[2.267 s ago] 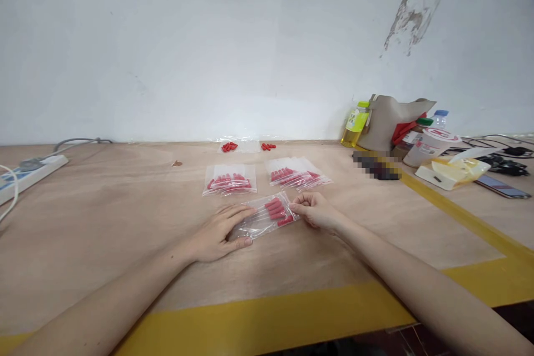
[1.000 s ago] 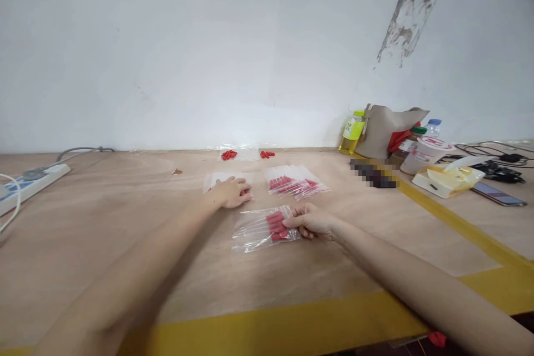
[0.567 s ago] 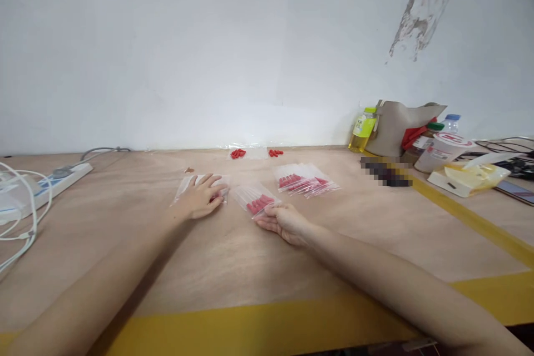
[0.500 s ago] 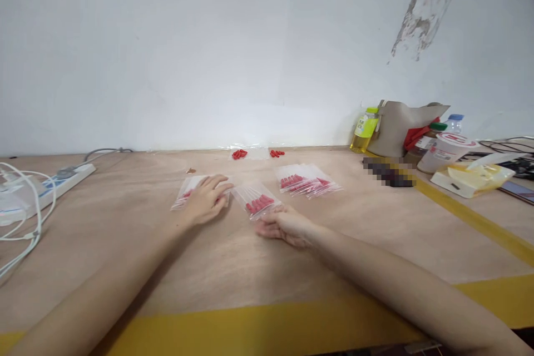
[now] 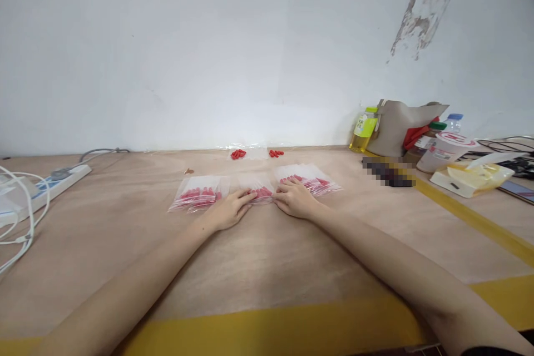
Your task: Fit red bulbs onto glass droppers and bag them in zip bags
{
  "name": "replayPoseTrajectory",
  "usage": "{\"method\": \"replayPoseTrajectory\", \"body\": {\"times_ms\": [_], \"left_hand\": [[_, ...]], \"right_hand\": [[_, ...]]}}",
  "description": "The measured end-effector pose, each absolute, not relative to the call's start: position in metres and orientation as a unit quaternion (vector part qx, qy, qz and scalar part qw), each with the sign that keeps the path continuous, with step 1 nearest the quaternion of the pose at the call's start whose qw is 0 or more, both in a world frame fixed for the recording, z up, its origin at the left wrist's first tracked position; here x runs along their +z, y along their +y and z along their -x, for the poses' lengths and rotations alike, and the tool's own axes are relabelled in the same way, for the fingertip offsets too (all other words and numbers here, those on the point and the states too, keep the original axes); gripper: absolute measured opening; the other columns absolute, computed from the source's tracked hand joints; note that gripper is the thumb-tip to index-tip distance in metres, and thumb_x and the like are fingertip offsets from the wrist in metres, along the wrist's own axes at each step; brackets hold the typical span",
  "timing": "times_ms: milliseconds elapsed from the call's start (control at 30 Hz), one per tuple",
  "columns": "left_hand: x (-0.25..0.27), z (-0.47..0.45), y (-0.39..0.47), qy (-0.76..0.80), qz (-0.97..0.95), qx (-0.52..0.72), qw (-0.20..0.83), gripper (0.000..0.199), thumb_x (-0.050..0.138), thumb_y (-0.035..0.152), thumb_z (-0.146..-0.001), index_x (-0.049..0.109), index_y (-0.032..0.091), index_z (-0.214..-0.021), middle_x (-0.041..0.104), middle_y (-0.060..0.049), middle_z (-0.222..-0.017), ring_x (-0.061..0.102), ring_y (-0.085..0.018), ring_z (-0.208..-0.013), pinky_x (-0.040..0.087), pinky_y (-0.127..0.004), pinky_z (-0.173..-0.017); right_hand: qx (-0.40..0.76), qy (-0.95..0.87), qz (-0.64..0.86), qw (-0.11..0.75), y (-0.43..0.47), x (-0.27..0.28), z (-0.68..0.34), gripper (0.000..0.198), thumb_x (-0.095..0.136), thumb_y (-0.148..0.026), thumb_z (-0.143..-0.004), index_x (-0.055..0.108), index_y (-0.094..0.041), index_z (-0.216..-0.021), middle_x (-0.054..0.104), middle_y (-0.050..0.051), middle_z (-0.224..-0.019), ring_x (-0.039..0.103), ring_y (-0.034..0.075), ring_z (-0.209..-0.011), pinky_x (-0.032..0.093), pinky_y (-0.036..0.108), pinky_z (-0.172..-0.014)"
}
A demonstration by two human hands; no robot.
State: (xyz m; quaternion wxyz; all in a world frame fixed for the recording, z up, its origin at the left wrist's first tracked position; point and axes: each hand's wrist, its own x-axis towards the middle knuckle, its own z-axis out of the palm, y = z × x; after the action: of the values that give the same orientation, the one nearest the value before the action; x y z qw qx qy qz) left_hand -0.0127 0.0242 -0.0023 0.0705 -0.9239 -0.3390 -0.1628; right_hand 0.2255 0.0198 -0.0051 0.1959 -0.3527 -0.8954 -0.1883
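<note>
A small clear zip bag (image 5: 259, 188) of red capsule-shaped pieces lies flat on the table in front of me. My left hand (image 5: 231, 209) pinches its near left corner, fingers bent over the edge. At the near right corner, my right hand (image 5: 295, 198) has its fingers closed on the same bag. Left of it is a stack of similar filled bags (image 5: 197, 192), close by my left fingers. Another overlapping pile of filled bags (image 5: 311, 177) lies just beyond my right hand, which covers part of it.
Loose red pieces (image 5: 238, 154) on clear plastic lie by the wall. A power strip (image 5: 62, 182) with white cables is at the left. On the right stand a yellow bottle (image 5: 364, 130), a grey bag (image 5: 390, 128), a white tub (image 5: 446, 153) and a yellow packet (image 5: 473, 178).
The middle bag has come down flat, a little farther from me. My left hand has moved right, off the left stack, to this bag. My right hand has shifted slightly forward and right.
</note>
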Motion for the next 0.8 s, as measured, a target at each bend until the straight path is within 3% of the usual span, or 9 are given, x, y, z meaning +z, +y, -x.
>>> {"method": "replayPoseTrajectory", "body": {"times_ms": [200,400,633,800], "left_hand": [[-0.007,0.016,0.034,-0.349,0.905,-0.136,0.203,0.031,0.038,0.011,-0.086,0.053,0.016,-0.113,0.057,-0.012,-0.111,0.056,-0.023,-0.100,0.050,-0.034,-0.078],[-0.010,0.018,0.033,-0.337,0.904,-0.121,0.234,0.024,0.037,0.007,-0.086,0.059,0.014,-0.095,0.060,-0.011,-0.103,0.060,-0.020,-0.090,0.052,-0.031,-0.071],[-0.016,0.022,0.038,-0.315,0.896,-0.183,0.253,0.025,0.035,0.017,-0.089,0.059,0.015,-0.084,0.062,-0.008,-0.092,0.061,-0.016,-0.082,0.051,-0.028,-0.071],[-0.016,0.021,0.038,-0.316,0.888,-0.222,0.248,0.027,0.033,0.020,-0.090,0.060,0.015,-0.090,0.063,-0.008,-0.097,0.061,-0.016,-0.085,0.052,-0.028,-0.074]], "right_hand": [[-0.170,-0.881,0.364,0.249,0.026,-0.014,-0.220,0.021,0.044,-0.021,-0.085,0.065,-0.018,-0.084,0.061,0.005,-0.076,0.052,0.015,-0.075,0.027,0.030,-0.074],[-0.174,-0.887,0.330,0.271,0.024,-0.012,-0.233,0.026,0.050,-0.037,-0.082,0.064,-0.016,-0.088,0.063,0.006,-0.074,0.052,0.016,-0.074,0.027,0.032,-0.077],[-0.259,-0.874,0.317,0.262,0.030,-0.014,-0.229,0.024,0.041,-0.024,-0.086,0.063,-0.017,-0.077,0.060,0.004,-0.066,0.049,0.014,-0.070,0.026,0.033,-0.077],[-0.278,-0.873,0.317,0.244,0.032,-0.014,-0.222,0.031,0.036,-0.018,-0.088,0.060,-0.016,-0.068,0.058,0.004,-0.061,0.047,0.013,-0.065,0.028,0.032,-0.074]]}}
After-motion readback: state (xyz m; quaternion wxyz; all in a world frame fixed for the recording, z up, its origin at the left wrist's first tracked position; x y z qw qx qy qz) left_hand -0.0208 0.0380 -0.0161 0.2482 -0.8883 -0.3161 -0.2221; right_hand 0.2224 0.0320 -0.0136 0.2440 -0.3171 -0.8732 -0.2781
